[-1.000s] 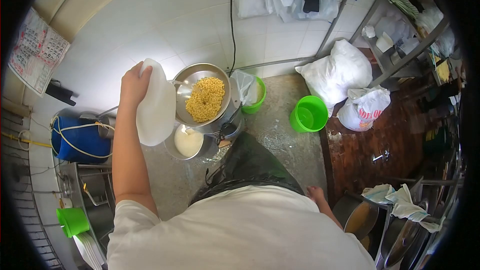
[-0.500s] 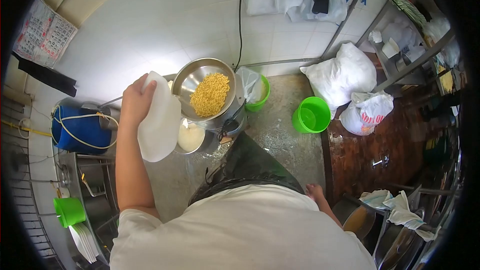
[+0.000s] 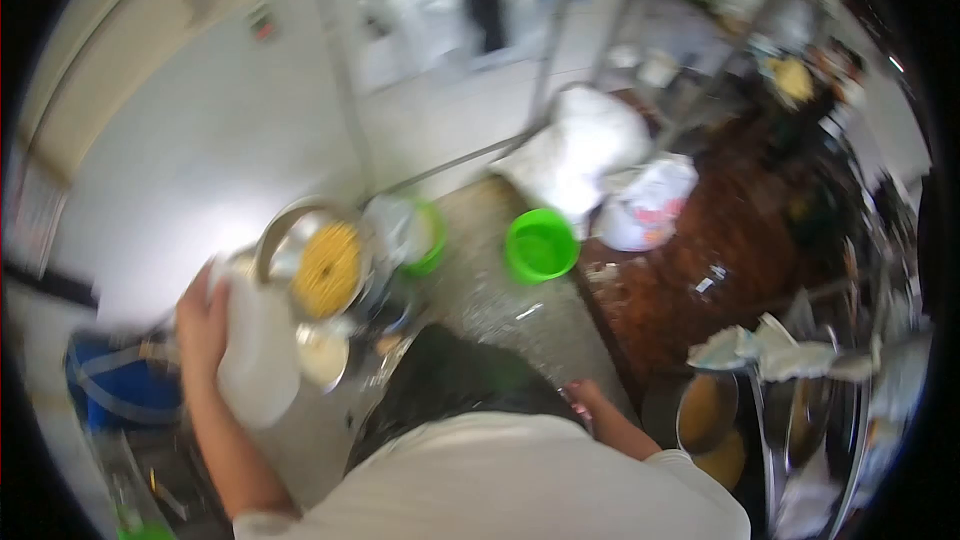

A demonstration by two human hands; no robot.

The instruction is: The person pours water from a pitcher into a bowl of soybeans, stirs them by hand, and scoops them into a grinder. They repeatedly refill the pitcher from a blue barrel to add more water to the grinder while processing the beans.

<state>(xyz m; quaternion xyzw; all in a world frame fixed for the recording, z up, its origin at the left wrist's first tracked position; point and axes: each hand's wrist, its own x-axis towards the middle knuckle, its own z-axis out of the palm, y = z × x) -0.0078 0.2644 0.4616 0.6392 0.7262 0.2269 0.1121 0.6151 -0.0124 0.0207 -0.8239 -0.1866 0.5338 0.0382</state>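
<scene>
One pale, rounded, translucent sheet (image 3: 257,355)

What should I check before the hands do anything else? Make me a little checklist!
1. Left hand has a grip on the white plastic piece: ok, fingers are on its edge.
2. Yellow bits are inside the metal bowl: ok, they sit together in a pile.
3. White plastic piece is apart from the bowl: cannot tell, they look close and the picture is blurry.
4. Right hand is free: cannot tell, it is too small and blurred.
5. Floor is dry: not ok, it has shiny patches that look wet.
</scene>
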